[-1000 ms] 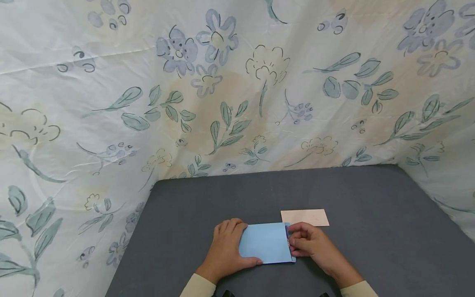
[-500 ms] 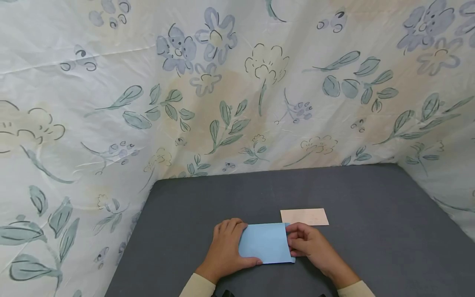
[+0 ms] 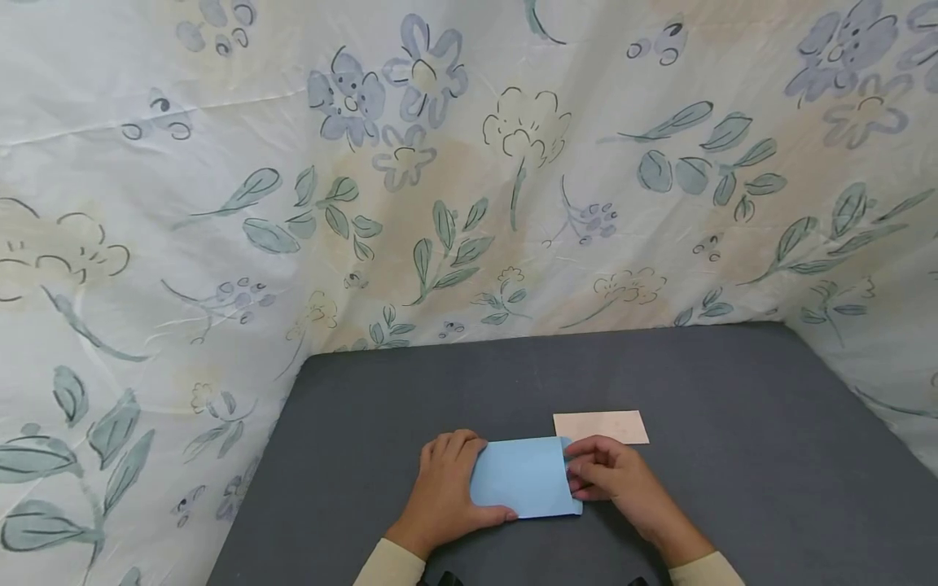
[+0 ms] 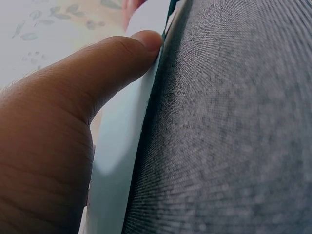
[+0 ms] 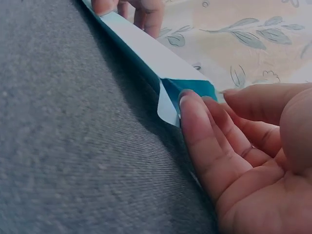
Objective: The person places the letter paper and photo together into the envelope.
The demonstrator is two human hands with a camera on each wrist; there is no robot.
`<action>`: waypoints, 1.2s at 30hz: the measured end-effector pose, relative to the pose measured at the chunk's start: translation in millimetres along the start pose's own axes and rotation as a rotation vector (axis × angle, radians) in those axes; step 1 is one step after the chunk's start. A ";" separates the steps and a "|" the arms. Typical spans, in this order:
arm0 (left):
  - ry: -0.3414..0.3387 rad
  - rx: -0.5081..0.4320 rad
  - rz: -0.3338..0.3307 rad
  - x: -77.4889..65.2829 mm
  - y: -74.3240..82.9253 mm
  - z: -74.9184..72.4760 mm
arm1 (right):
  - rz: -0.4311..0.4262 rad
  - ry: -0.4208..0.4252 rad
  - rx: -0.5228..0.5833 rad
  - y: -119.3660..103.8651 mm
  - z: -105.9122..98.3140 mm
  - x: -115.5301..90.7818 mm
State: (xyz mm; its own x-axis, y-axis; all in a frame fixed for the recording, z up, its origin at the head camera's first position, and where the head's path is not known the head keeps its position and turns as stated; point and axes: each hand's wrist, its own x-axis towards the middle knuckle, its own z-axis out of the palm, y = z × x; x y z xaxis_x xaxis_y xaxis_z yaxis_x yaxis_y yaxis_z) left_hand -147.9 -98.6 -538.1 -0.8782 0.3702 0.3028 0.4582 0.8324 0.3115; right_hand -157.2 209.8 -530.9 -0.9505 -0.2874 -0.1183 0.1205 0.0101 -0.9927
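A light blue paper envelope (image 3: 519,478) lies on the dark grey surface, its mouth facing right. My left hand (image 3: 445,492) grips its left end, thumb along the near edge and fingers at the far edge. In the left wrist view the thumb (image 4: 122,61) presses against the envelope's side (image 4: 117,161). My right hand (image 3: 611,480) is at the mouth with its fingers fairly extended. In the right wrist view the fingertips reach into the envelope's opening (image 5: 187,84), beside a folded-out side flap (image 5: 167,108), and the thumb stands apart. The inside is mostly hidden.
A pale pink rectangular card or paper (image 3: 602,426) lies just behind the envelope's right end, partly behind the right hand. The grey tabletop (image 3: 440,391) is bordered at the back and sides by a floral cloth (image 3: 469,163).
A second ago a dark, patterned edge showed at the envelope's mouth beside the right fingers; now it is out of sight. The left hand keeps its hold, and the pink paper stays put.
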 end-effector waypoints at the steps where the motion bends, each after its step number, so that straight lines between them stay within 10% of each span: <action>1: 0.001 -0.001 -0.002 -0.2 0.0 -0.3 | -0.002 0.011 0.005 -0.3 -0.7 -0.4; 36: 0.084 0.102 -0.100 -8.9 -8.3 -2.1 | -0.056 0.566 -0.007 -3.9 -56.8 -19.9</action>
State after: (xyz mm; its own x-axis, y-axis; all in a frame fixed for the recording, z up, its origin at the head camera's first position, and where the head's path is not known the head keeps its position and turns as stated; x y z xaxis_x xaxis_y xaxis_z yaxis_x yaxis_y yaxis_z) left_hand -143.6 -109.7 -541.5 -0.9021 0.2514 0.3506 0.3493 0.9026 0.2517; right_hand -155.1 269.8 -526.1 -0.9610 0.2702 -0.0586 0.0656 0.0166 -0.9977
